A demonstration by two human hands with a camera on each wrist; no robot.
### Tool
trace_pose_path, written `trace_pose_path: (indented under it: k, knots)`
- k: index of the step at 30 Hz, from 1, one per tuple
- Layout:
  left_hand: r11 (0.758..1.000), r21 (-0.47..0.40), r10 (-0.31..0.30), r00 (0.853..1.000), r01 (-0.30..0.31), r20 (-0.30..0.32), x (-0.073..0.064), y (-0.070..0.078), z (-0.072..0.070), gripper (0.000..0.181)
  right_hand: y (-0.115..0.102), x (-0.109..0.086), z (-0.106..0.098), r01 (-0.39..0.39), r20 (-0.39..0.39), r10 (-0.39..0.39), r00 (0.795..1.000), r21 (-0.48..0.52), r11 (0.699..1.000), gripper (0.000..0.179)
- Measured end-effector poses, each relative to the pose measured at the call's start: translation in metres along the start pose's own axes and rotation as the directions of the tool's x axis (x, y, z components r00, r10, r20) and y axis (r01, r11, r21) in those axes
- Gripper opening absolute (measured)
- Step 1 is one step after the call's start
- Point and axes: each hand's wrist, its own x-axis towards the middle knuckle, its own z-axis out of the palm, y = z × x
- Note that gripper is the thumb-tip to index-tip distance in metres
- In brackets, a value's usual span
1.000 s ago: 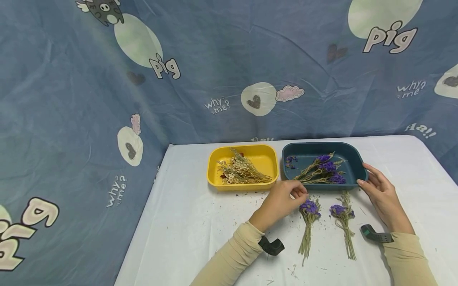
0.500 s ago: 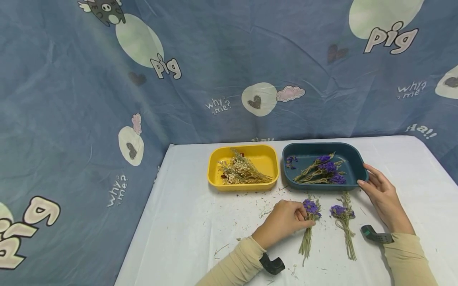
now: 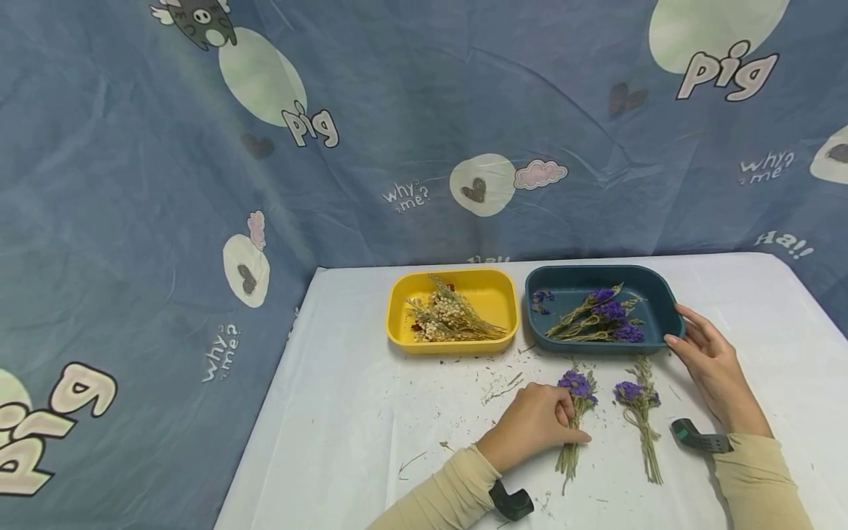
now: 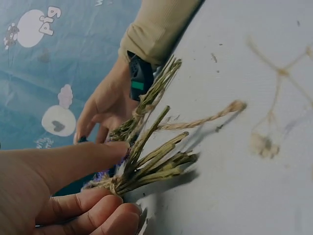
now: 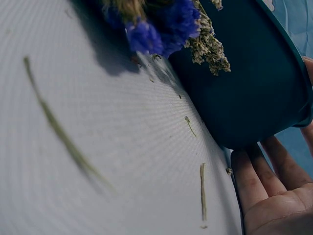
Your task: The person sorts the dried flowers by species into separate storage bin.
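My left hand (image 3: 536, 423) is at a small bunch of dried purple flowers (image 3: 578, 384) lying on the white table. In the left wrist view its thumb crosses above the twine-tied stems (image 4: 156, 169) while the other fingers curl beneath, pinching the bunch. A second tied purple bunch (image 3: 637, 397) lies just to the right. My right hand (image 3: 712, 361) holds the right front corner of a dark blue tray (image 3: 599, 348), thumb at the front and fingers along the side. Several purple bunches (image 3: 609, 311) lie inside that tray, with loose purple petals (image 3: 540, 300) at its left end.
Left of the blue tray stands a yellow tray (image 3: 394, 335) with dried white flower bunches (image 3: 453, 316) in it. Stem bits and crumbs (image 3: 503, 386) are scattered over the table (image 3: 331, 427). A patterned blue cloth (image 3: 371, 110) hangs behind the table.
My left hand has moved from beside the blue tray's front edge down toward me to the stems of the left bunch. My right hand stays at the tray's corner.
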Motion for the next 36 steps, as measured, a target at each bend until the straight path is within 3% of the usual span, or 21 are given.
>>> trace_pose_path:
  k: [12, 23, 36]
  knots:
    - [0.999, -0.037, -0.007, 1.000, 0.007, 0.007, -0.0004, -0.0020, -0.0037, 0.019, 0.0002, -0.0003, -0.0011, 0.001, 0.016, -0.001, 1.000, 0.011, 1.000, 0.067]
    - [0.997, 0.079, 0.016, 1.000, -0.014, -0.025, 0.0019, -0.0069, -0.0053, 0.019, 0.0004, 0.0003, -0.0005, 0.016, 0.021, -0.017, 1.000, 0.025, 1.000, 0.067]
    - [0.998, 0.067, 0.018, 1.000, -0.016, -0.024, 0.0023, -0.0058, -0.0041, 0.017, 0.0006, 0.0001, -0.0007, 0.013, 0.018, -0.013, 1.000, 0.017, 1.000, 0.067]
